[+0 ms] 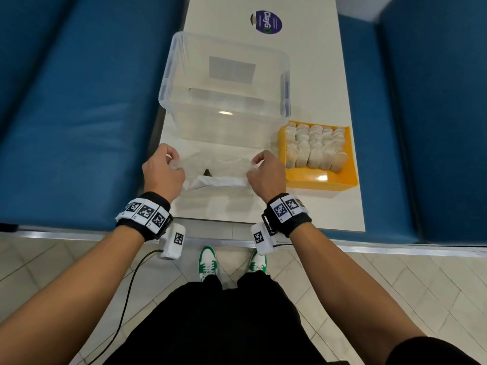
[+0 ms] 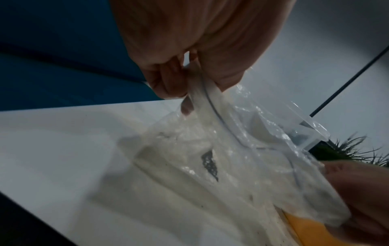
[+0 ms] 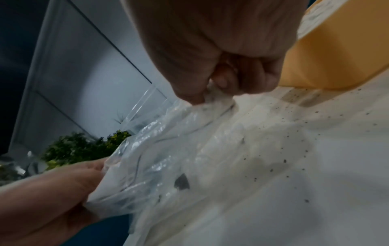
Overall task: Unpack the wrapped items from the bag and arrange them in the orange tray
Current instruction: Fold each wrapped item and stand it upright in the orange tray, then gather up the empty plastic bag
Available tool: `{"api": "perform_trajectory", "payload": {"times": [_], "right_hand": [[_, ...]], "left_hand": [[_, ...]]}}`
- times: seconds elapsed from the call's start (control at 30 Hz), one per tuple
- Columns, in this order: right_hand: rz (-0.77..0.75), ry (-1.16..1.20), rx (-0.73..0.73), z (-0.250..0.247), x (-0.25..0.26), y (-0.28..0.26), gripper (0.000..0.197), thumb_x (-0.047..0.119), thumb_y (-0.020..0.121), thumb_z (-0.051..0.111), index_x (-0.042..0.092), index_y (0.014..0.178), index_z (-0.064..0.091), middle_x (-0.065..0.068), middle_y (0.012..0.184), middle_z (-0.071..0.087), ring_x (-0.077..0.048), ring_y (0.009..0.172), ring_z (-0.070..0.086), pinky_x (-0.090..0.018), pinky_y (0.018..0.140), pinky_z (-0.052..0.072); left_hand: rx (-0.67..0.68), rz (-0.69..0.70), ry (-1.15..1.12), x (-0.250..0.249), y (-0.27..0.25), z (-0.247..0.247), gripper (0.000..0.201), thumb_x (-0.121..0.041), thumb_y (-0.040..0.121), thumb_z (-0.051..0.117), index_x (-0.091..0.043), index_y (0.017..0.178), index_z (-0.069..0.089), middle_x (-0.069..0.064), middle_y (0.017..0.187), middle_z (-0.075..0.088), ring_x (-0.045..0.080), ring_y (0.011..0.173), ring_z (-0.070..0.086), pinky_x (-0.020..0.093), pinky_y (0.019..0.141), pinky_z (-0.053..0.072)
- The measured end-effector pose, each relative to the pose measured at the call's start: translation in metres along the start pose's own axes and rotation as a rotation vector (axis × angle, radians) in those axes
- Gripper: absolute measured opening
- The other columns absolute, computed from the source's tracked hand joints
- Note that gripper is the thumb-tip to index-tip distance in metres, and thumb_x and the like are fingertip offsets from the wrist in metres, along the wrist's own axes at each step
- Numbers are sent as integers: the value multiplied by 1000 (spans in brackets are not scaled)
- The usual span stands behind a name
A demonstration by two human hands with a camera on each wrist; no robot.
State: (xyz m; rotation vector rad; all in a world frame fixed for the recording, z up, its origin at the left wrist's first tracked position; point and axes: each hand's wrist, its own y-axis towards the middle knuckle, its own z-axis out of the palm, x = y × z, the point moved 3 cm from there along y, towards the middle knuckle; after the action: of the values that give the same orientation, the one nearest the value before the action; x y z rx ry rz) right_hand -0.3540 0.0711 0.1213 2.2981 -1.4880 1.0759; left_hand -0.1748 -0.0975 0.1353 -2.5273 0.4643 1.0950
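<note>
Both hands pinch the bag (image 1: 216,169): left hand (image 1: 162,171) clenched on its left edge, right hand (image 1: 266,175) on the right, stretching it flat just over the bench (image 1: 311,206). Thin clear film, I judge it near weightless, floppy and slick, so grip stays on the edges. Long axis runs left-right; which way the mouth faces I can't tell. Looks nearly empty bar dark crumbs. Orange tray (image 1: 345,177) just right, packed with wrapped items (image 1: 315,146); clear tub (image 1: 224,88) behind.
</note>
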Motion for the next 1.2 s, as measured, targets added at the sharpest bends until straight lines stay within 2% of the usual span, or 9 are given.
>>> {"api": "perform_trajectory", "payload": {"times": [0.17,0.3,0.4,0.6,0.73,0.9,1.0,1.1,1.2], "right_hand": [[-96,17,98,-2,26,-14,24,14,80,70,19,102,62,7,69,55,-8,60,51,-26,54,37],[-211,122,461,-4,39,-24,69,43,77,86,33,135,52,2,109,50,-7,87,51,-22,78,45],[-374,-52,472,4,35,-23,96,43,67,93,30,149,44,-1,117,39,-13,101,46,-18,88,39],[-236,-146,245,12,23,-2,55,17,84,78,14,137,63,-6,114,52,-17,96,56,-22,87,45],[2,217,262,15,23,-1,34,8,85,70,4,119,72,-16,105,74,-21,68,73,-21,60,52],[56,691,512,19,47,-27,35,7,90,73,-3,123,66,-20,114,71,-31,93,72,-40,76,62],[-205,379,551,15,57,-36,74,36,80,86,18,143,52,-3,123,65,-18,103,64,-37,86,58],[-421,-33,548,20,54,-43,124,60,62,90,31,160,20,-2,137,39,-22,120,41,-35,94,51],[-482,-18,475,21,52,-38,105,44,66,93,26,155,40,-4,129,47,-19,105,50,-29,90,48]], "left_hand": [[19,-74,50,-2,-2,10,28,11,90,46,-12,91,62,13,91,57,14,68,40,14,50,29],[59,-221,-26,4,4,15,23,5,91,52,-15,97,64,12,101,62,17,71,48,23,52,34],[163,-368,-292,9,6,21,21,-4,85,71,-11,105,68,8,98,69,18,63,58,26,51,46],[475,-317,-802,-8,-16,22,22,10,93,65,0,112,67,8,91,69,23,77,70,31,68,58],[397,-65,-492,3,-17,23,37,0,88,78,-15,122,75,0,102,74,13,80,64,25,76,55],[224,47,-298,6,-13,25,26,-19,89,80,-44,89,73,-1,121,61,14,111,57,31,98,48],[268,-42,-396,9,-10,30,28,-15,91,72,-42,86,68,-5,112,66,20,110,58,42,96,52],[276,-130,-463,10,-9,36,19,-14,97,65,-31,87,67,1,103,68,20,98,62,35,81,51],[380,-237,-583,15,-10,38,17,-16,103,60,-21,88,67,3,89,65,18,81,58,32,71,46]]}}
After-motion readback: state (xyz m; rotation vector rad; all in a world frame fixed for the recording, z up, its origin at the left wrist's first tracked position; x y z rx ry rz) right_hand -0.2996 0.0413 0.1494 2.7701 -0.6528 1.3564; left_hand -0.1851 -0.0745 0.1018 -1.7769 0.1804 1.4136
